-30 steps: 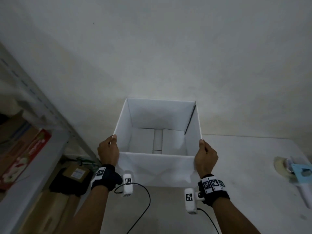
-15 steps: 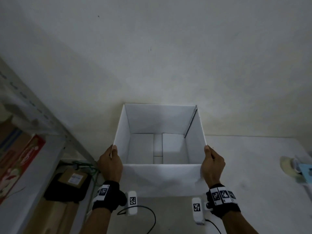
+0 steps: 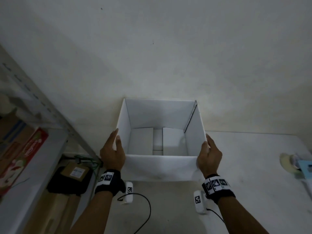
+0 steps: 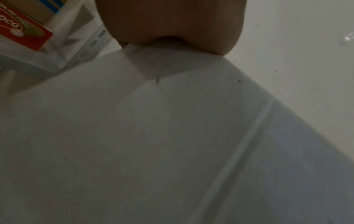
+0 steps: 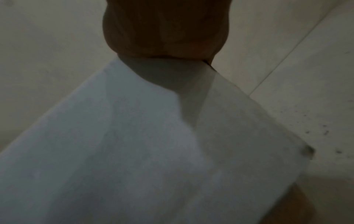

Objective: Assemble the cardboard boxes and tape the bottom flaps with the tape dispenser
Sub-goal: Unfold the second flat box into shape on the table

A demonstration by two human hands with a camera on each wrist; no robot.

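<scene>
A white cardboard box (image 3: 160, 168) stands upright with its open top facing me, close to the wall, at the table's left end. Its bottom flaps lie folded flat inside. My left hand (image 3: 113, 154) holds the near-left corner, thumb over the wall's top edge and fingers along the outside. My right hand (image 3: 209, 157) holds the near-right corner the same way. The wrist views show only the box wall (image 4: 153, 136) (image 5: 134, 144) under each palm (image 4: 172, 22) (image 5: 164, 28). A blue tape dispenser (image 3: 302, 166) with its roll lies at the table's right edge.
A grey metal shelf rack (image 3: 42, 105) stands to the left with a red packet (image 3: 25, 156) on it. Below it sit a black bag and a brown parcel (image 3: 74, 171). The white table (image 3: 244, 166) extends right of the box. A bare wall (image 3: 152, 56) rises behind.
The box has come lower in view and levelled, so I see deeper into it. Both hands have kept their hold on the near corners.
</scene>
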